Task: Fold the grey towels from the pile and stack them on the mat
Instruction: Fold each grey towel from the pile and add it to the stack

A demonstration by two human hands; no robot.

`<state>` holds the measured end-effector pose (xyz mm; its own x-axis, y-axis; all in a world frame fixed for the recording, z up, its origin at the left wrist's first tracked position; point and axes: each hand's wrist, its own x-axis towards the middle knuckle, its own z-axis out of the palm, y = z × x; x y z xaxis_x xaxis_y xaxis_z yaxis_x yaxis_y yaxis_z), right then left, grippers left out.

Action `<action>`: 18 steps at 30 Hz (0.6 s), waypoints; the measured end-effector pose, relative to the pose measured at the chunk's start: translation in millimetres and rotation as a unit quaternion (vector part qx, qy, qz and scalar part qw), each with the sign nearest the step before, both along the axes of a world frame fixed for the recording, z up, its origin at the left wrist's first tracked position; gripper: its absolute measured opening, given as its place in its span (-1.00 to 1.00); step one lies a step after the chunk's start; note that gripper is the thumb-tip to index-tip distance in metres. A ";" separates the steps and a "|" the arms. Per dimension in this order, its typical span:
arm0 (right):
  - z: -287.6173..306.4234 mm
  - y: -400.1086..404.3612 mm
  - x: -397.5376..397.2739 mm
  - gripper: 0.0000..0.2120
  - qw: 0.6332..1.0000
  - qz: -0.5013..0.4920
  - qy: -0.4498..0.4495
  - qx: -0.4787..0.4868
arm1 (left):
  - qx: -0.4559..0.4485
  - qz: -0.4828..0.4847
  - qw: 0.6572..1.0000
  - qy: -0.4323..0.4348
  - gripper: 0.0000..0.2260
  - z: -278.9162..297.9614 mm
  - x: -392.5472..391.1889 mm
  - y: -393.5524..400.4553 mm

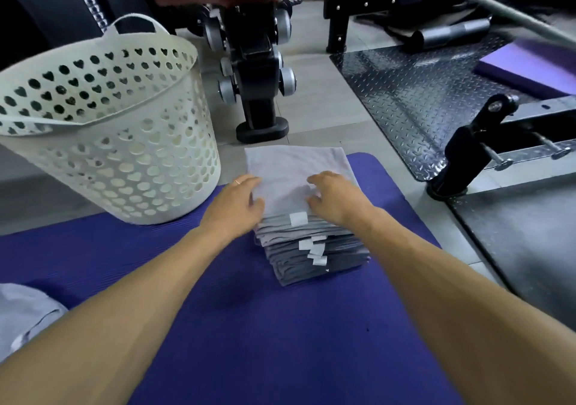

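One head-worn wide-angle view looks forward and down, close over the mat (218, 326).

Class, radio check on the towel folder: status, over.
Both hands on top towel: left hand pinching its left edge, right hand its right. Stack on mat. Basket alongside, nothing blocking.
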<state>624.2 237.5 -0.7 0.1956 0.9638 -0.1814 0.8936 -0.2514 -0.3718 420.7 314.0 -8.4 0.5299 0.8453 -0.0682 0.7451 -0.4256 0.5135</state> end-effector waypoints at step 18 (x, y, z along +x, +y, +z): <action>-26.2 -218.9 -289.1 -0.91 0.978 0.105 0.178 -0.040 | -0.140 0.168 0.970 -0.102 -0.86 -15.4 -351.1 -246.2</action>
<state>335.2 18.6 -26.9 -0.0936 0.9560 -0.2779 0.7460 -0.1175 -0.6555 69.6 67.9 -23.9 0.2541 0.9361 -0.2433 0.6878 0.0020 0.7259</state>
